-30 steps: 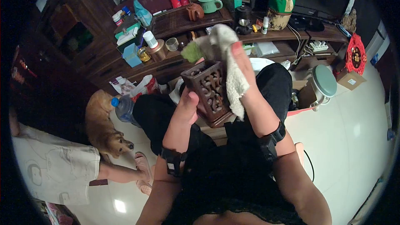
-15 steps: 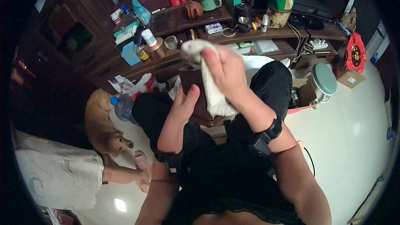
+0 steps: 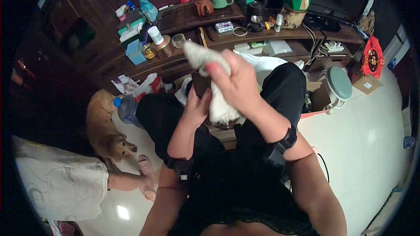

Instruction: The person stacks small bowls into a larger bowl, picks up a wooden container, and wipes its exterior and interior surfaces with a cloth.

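Note:
My right hand (image 3: 239, 81) is closed around a white cloth (image 3: 222, 108). The cloth bunches up above my thumb and its lower part hangs over the front of a dark brown box-like object (image 3: 200, 84). That object stands between my knees, mostly hidden behind the cloth and both hands, so its exact kind does not show. My left hand (image 3: 196, 107) grips its left side, with the thumb towards me.
A long dark wooden cabinet (image 3: 181, 67) ahead carries a green mug (image 3: 220, 0), a clay teapot (image 3: 204, 7) and jars. At left are a dog (image 3: 114, 146), a water bottle (image 3: 127, 110) and another person's foot (image 3: 147, 170). A green-lidded bin (image 3: 339, 83) stands right.
My right hand and the cloth have shifted slightly left, and the cloth's top now points up and left. My left hand still grips the brown object, its thumb now nearer the cloth.

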A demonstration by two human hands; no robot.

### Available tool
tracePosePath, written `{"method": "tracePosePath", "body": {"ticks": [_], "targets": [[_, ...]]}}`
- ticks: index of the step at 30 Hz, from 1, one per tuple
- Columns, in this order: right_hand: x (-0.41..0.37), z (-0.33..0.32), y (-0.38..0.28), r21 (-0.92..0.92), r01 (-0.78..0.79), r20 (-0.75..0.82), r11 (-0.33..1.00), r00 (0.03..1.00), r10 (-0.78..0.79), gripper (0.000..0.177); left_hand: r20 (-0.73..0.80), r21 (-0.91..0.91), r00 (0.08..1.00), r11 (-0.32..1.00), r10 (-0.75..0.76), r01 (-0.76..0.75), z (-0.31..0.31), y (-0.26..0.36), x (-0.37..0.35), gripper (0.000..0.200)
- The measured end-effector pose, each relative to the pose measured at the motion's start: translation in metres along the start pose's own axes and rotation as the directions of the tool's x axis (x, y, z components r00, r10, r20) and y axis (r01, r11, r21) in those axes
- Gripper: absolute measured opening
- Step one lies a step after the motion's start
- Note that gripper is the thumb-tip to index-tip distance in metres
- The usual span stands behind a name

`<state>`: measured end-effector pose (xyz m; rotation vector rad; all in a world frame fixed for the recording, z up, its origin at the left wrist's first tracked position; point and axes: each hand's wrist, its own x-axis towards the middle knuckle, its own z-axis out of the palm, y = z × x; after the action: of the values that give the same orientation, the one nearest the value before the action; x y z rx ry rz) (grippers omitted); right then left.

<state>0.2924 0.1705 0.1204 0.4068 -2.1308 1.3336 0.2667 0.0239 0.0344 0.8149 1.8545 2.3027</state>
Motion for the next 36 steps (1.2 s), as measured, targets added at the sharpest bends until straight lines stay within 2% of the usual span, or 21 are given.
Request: {"method": "tracePosePath", "body": {"ticks": [1, 4, 8, 10, 11, 12, 13, 14, 15, 17, 18, 19, 20, 21, 22, 23, 26, 30, 31, 34, 36], "targets": [[0.005, 0.0, 0.0, 0.103, -0.152, 0.006, 0.983, 0.988, 0.153, 0.036, -0.001, 0.122, 1.0, 0.992, -0.021, 0.021, 0.005, 0.013, 0.001, 0.052], [0.025, 0.011, 0.033, 0.421, -0.114, -0.146, 0.9, 0.971, 0.191, 0.039, 0.004, 0.052, 0.999, 0.998, -0.045, 0.045, 0.003, 0.014, -0.002, 0.068], [0.021, 0.001, 0.074, 0.659, -0.418, 0.087, 0.625, 0.868, 0.489, 0.051, 0.099, -0.481, 0.992, 0.869, -0.076, 0.115, 0.002, 0.011, -0.003, 0.077], [0.015, -0.004, 0.046, 0.788, -0.461, 0.126, 0.409, 0.77, 0.626, 0.072, 0.146, -0.561, 0.988, 0.818, -0.055, 0.128, 0.001, 0.018, -0.002, 0.078], [0.016, -0.005, 0.054, 0.829, -0.284, 0.042, 0.481, 0.89, 0.453, 0.07, 0.168, -0.564, 0.985, 0.815, -0.045, 0.134, 0.0, 0.023, 0.001, 0.079], [0.019, -0.009, 0.063, 0.915, -0.226, 0.098, 0.335, 0.928, 0.359, 0.07, 0.177, -0.547, 0.984, 0.827, -0.035, 0.128, 0.001, 0.029, 0.004, 0.08], [0.017, -0.014, 0.069, 0.969, -0.245, 0.241, -0.011, 0.945, 0.223, 0.07, 0.175, -0.524, 0.984, 0.843, -0.029, 0.118, 0.002, 0.034, 0.007, 0.08], [0.014, -0.016, 0.073, 0.936, -0.279, 0.311, -0.216, 0.941, 0.136, 0.071, 0.164, -0.497, 0.986, 0.861, -0.026, 0.106, 0.004, 0.038, 0.009, 0.081], [0.01, -0.016, 0.076, 0.908, -0.303, 0.344, -0.29, 0.934, 0.1, 0.071, 0.137, -0.453, 0.99, 0.887, -0.027, 0.087, 0.006, 0.042, 0.012, 0.082], [-0.008, 0.001, 0.044, 0.981, -0.191, 0.16, 0.024, 0.88, 0.448, 0.075, 0.061, -0.359, 0.997, 0.931, -0.05, 0.069, 0.008, 0.036, 0.015, 0.081], [-0.013, 0.001, 0.029, 0.832, -0.228, 0.077, 0.506, 0.95, 0.302, 0.069, 0.02, -0.311, 0.998, 0.949, -0.058, 0.062, 0.008, 0.031, 0.015, 0.081], [-0.019, 0.001, 0.015, 0.49, -0.123, -0.008, 0.863, 0.989, 0.146, 0.064, -0.042, -0.212, 0.997, 0.976, -0.063, 0.052, 0.004, 0.017, 0.012, 0.07], [-0.018, 0.001, 0.007, 0.201, -0.001, -0.019, 0.98, 1.0, 0.005, 0.061, -0.102, -0.108, 0.993, 0.993, -0.06, 0.049, 0.0, 0.006, 0.009, 0.06], [-0.016, 0.001, -0.001, -0.106, 0.132, -0.029, 0.985, 0.99, -0.136, 0.058, -0.102, -0.003, 0.995, 1.0, 0.008, -0.008, 0.003, 0.009, 0.011, 0.057], [-0.012, 0.001, 0.007, -0.045, 0.114, -0.016, 0.992, 0.993, -0.115, 0.055, -0.094, 0.102, 0.993, 0.992, 0.078, -0.068, 0.005, 0.014, 0.014, 0.053], [-0.009, 0.001, 0.012, 0.016, 0.098, -0.002, 0.995, 0.995, -0.098, 0.052, -0.081, 0.199, 0.997, 0.98, 0.0, 0.016, 0.004, 0.023, 0.011, 0.054], [0.003, 0.002, 0.017, 0.502, -0.242, -0.061, 0.83, 0.948, 0.313, 0.044, 0.081, 0.196, 0.984, 0.965, 0.161, -0.174, 0.015, 0.04, 0.009, 0.065], [0.01, 0.0, 0.029, 0.681, -0.344, 0.035, 0.646, 0.897, 0.44, 0.05, 0.007, 0.213, 0.992, 0.969, 0.127, -0.126, 0.02, 0.03, 0.007, 0.079], [0.013, 0.002, 0.033, 0.699, -0.378, -0.005, 0.607, 0.846, 0.533, 0.053, 0.002, 0.035, 0.999, 0.998, 0.053, -0.053, 0.021, 0.026, 0.009, 0.085], [0.014, -0.013, 0.04, 0.898, -0.404, 0.242, 0.172, 0.784, 0.572, 0.055, 0.197, -0.352, 0.962, 0.901, -0.191, 0.252, 0.003, 0.035, 0.007, 0.087], [0.014, -0.008, 0.043, 0.885, -0.412, 0.22, 0.216, 0.78, 0.585, 0.056, 0.248, -0.433, 0.932, 0.83, -0.265, 0.351, 0.001, 0.019, 0.004, 0.081]]}}
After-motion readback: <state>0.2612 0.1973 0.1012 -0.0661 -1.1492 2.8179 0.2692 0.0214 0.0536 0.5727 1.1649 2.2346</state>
